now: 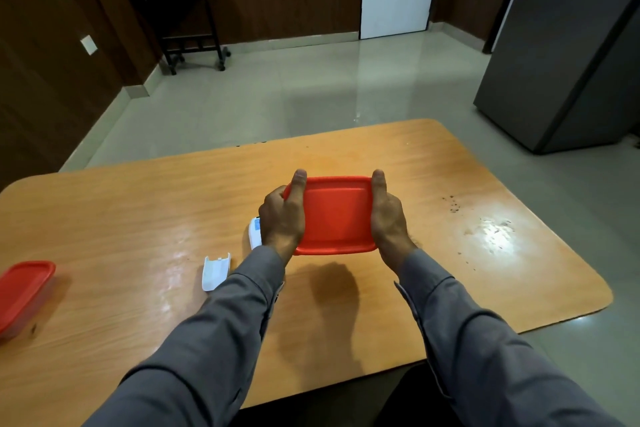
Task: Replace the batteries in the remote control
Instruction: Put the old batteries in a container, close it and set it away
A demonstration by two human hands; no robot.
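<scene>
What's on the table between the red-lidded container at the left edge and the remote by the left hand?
In the head view, only the white battery cover lies between the container and the remote; the rest is bare wood.

Right half of the tabletop (450, 253) is wide open — left side's busier: battery cover (215, 271) and white remote (254, 232) beside the left wrist, second red container (22, 295) at the far-left edge.

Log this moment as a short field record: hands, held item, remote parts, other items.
left hand: grips the container's left edge, thumb on lid
right hand: grips its right edge, thumb on lid
held item: red-lidded container, above the wooden table
remote control: white, on table, partly hidden by left hand
battery cover: off, lying near left sleeve
other: second red-lidded container at table's left edge
</scene>
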